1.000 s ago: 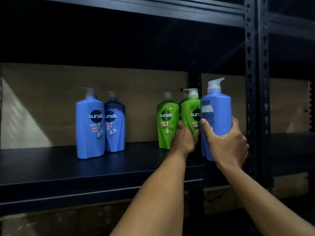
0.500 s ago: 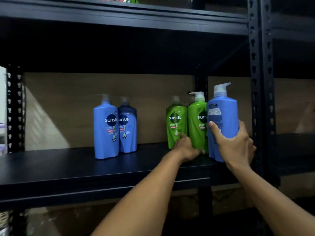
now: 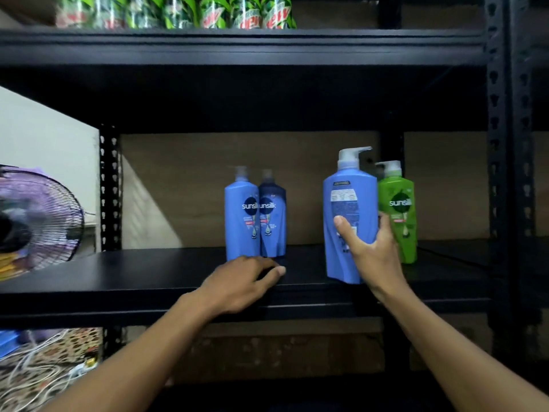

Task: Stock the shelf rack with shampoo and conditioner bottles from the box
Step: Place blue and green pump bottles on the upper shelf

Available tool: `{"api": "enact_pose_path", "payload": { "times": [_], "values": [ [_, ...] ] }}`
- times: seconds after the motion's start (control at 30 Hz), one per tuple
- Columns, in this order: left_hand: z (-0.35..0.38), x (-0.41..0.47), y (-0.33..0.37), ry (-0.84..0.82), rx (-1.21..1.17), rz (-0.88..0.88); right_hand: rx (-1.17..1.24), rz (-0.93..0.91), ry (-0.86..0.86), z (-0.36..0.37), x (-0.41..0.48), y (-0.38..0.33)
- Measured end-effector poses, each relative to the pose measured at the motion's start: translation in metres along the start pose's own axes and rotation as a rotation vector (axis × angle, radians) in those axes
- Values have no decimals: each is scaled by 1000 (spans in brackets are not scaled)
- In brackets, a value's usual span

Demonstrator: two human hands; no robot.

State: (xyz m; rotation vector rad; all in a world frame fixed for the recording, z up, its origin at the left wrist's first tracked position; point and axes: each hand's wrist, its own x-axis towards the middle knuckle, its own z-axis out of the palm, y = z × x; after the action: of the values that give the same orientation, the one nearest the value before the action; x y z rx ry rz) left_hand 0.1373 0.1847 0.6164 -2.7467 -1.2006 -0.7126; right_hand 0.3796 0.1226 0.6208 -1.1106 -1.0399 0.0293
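Item: blue pump bottle point(image 3: 350, 221), smooth moulded plastic, flattened body with rounded shoulders, white pump head, printed back label facing outward. Held upright by the right hand point(image 3: 372, 251), thumb across the label and fingers wrapped behind, clamped firm. Its base sat at or just above the front edge of the black shelf point(image 3: 148, 272); contact could not be told.

Stock already placed: 2 blue bottles point(image 3: 242, 215) standing upright and touching, the rear one darker in shadow, logos forward; 1 green bottle point(image 3: 399, 215) visible just behind and right of the held bottle.

Left hand point(image 3: 240, 283): empty, fingers loosely apart, resting palm-down on the shelf just in front of the 2 blue bottles.

Step in hand, by judgement: placing the held bottle among the blue stock. Next move likely called for a shift left toward the pair and a turn so the logo faced front.

Surroundings: matt black metal rack with punched uprights point(image 3: 496, 144), brown board backing, soda bottles point(image 3: 246, 11) above, fan point(image 3: 38, 215) at left.
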Motion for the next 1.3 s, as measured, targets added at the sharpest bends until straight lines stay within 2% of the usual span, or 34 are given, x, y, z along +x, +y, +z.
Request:
{"api": "enact_pose_path", "payload": {
  "times": [0.13, 0.27, 0.4, 0.57, 0.83, 1.3],
  "values": [
    [-13, -26, -41, 49, 102, -83, -40, -4, -150, 42, -3, -5],
    [-26, -25, -74, -104, 68, -212, -180, 37, -235, 81, 11, -4],
    [-28, -15, -81, -205, 20, -255, -206, 81, -263, 107, 22, 2],
    [-23, -15, -72, -195, 108, -276, -128, 126, -288, 122, 29, 9],
    [-27, -21, -62, -189, 115, -289, 28, 259, -359, 136, 35, 17],
    [-29, -26, -56, -167, 118, -310, 10, 277, -368, 136, 33, 16]
  ]
}}
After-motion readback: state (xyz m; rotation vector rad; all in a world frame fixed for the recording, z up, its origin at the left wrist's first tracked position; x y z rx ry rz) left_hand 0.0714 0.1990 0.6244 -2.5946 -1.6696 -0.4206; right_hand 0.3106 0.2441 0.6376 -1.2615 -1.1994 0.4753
